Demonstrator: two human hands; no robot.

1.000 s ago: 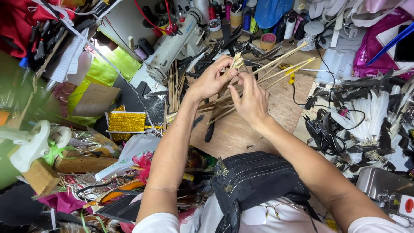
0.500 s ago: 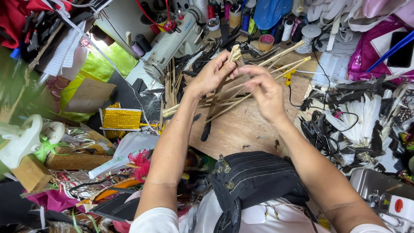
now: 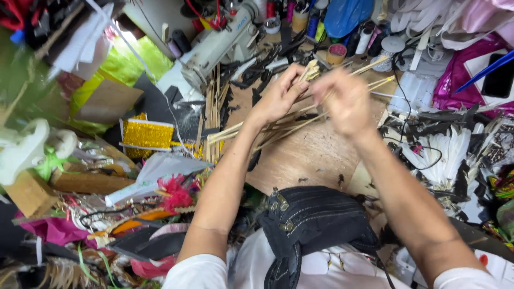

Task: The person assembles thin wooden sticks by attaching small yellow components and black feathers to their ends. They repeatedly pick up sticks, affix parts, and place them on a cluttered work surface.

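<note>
Since the earlier frames, the right hand (image 3: 347, 100) has been drawn a little away from the left and is now smeared by motion blur, while the left hand (image 3: 279, 96) has been kept in much the same place above the counter (image 3: 310, 160). A small pale bundle tip (image 3: 310, 69) is pinched between the left fingers and thumb, which are closed around the upper end of a fan of thin wooden sticks (image 3: 267, 131). The sticks are held low over the wooden counter, their far ends spread toward the left, near a second loose pile of sticks (image 3: 213, 101) beside the pale sewing machine (image 3: 225, 45). Whether the right hand is closed on anything cannot be told — the blur hides its fingers.

The step in hand is judged to be a binding or gathering of the stick ends at the top, with the right hand working around what the left keeps steady. A firm left pinch would be called for next, so the bundle is not let slip — and a controlled right-hand pass close to the tip. White feathers (image 3: 447, 155) lie well apart on the right.
</note>
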